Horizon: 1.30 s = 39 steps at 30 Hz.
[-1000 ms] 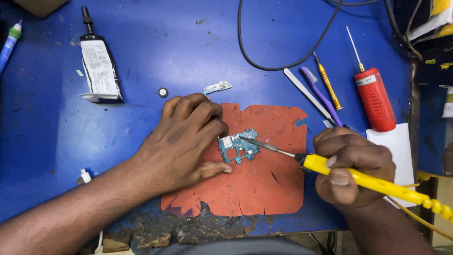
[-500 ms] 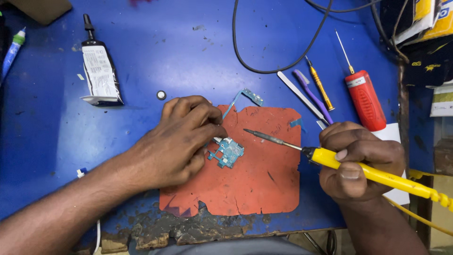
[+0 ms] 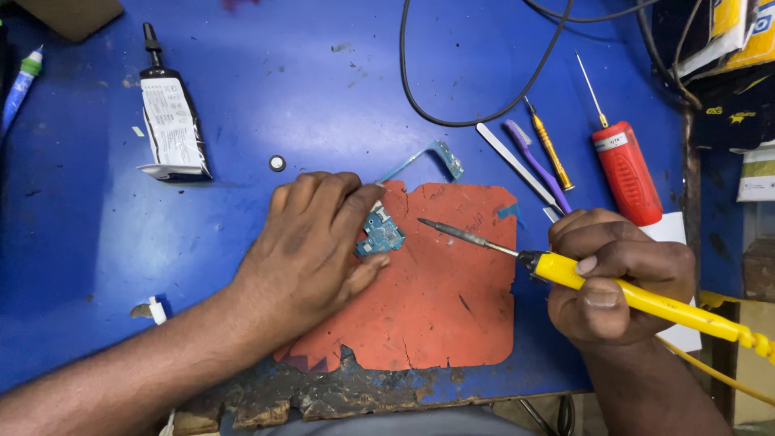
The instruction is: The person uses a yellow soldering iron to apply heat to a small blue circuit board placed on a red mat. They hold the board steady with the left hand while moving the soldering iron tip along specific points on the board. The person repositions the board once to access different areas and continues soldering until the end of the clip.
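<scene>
- A black glue tube [image 3: 171, 121] with a white printed label lies at the upper left of the blue table [image 3: 323, 81], nozzle pointing away from the person.
- Yellow and white cartons [image 3: 739, 36] sit stacked at the top right corner, and a white sheet [image 3: 674, 234] lies under the right wrist area.
- The left hand [image 3: 311, 242] rests palm down on the left edge of the orange mat [image 3: 452, 315], thumb and forefinger closed on a small teal circuit board [image 3: 379, 232], which tilts on the mat.
- The right hand [image 3: 617, 274] is curled into a fist, clamped on the yellow soldering iron [image 3: 646, 300], whose metal tip points left toward the board, just short of it.
- A red-handled screwdriver [image 3: 626, 169] lies beyond the right hand.
</scene>
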{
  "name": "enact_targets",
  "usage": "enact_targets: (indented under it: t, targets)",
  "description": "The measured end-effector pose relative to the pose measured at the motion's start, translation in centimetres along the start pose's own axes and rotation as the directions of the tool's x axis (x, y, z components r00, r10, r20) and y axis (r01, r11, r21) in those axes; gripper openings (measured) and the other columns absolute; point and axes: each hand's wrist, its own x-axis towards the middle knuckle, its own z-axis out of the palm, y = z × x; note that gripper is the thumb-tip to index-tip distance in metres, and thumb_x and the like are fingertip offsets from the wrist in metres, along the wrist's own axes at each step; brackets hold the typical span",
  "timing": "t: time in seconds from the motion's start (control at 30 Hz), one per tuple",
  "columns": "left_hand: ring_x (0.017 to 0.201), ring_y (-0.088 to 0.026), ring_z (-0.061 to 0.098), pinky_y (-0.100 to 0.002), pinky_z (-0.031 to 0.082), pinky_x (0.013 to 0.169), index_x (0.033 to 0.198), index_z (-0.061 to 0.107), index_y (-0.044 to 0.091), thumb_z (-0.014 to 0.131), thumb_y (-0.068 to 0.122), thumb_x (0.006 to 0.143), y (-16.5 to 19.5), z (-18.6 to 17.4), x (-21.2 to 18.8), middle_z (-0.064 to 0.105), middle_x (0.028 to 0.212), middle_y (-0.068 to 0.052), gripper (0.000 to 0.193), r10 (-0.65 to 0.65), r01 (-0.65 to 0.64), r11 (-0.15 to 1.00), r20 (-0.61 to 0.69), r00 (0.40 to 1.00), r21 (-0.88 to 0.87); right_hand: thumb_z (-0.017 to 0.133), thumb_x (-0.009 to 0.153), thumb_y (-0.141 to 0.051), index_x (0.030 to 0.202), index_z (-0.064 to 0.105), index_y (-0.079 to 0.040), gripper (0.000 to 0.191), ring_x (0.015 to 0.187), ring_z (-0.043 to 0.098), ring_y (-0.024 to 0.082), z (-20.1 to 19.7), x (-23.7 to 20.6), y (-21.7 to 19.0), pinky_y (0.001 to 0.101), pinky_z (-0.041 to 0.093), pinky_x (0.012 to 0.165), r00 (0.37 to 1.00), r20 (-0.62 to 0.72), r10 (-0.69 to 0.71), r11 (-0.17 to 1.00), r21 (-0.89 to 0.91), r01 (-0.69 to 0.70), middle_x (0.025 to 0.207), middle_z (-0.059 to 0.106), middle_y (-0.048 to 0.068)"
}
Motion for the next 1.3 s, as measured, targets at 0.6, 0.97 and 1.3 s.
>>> enact_targets:
  t: [0.6,0.97,1.3]
  targets:
    - [0.110,-0.017,0.070,-0.032,0.063,0.093,0.136,0.055,0.007,0.065,-0.010,0.089,-2.5,0.6,0.6,0.065,0.121,-0.008,0.052,-0.148,0.261,0.635,0.217,0.965,-0.727,0.071,0.099,-0.037,0.091,0.048,-0.005,0.040,0.051,0.053,0.021,-1.7,-0.6,-0.6,0.0378,0.048,0.053,0.996,0.018,0.089,0.959,0.267,-0.091,0.064,0.057,0.016]
    - [0.113,-0.033,0.051,-0.050,0.040,0.089,0.135,0.052,0.002,0.085,0.041,0.078,-0.6,-0.4,-0.1,0.051,0.121,-0.017,0.077,-0.007,0.005,0.997,-0.024,1.000,-0.080,0.068,0.104,-0.033,0.105,0.042,-0.003,0.040,0.051,0.051,0.020,0.3,-0.9,0.8,0.0336,0.050,0.051,0.997,-0.002,0.075,0.981,0.179,-0.074,0.066,0.054,0.016]
    - [0.117,-0.032,0.054,-0.049,0.044,0.101,0.135,0.053,0.007,0.079,0.015,0.081,-1.1,0.5,-0.1,0.059,0.126,-0.011,0.061,0.097,-0.059,0.951,0.114,0.989,-0.302,0.067,0.104,-0.026,0.097,0.044,0.000,0.035,0.053,0.050,0.021,-0.2,-1.2,1.3,0.0339,0.047,0.053,0.985,0.021,0.169,0.967,0.187,-0.170,0.067,0.052,0.017]
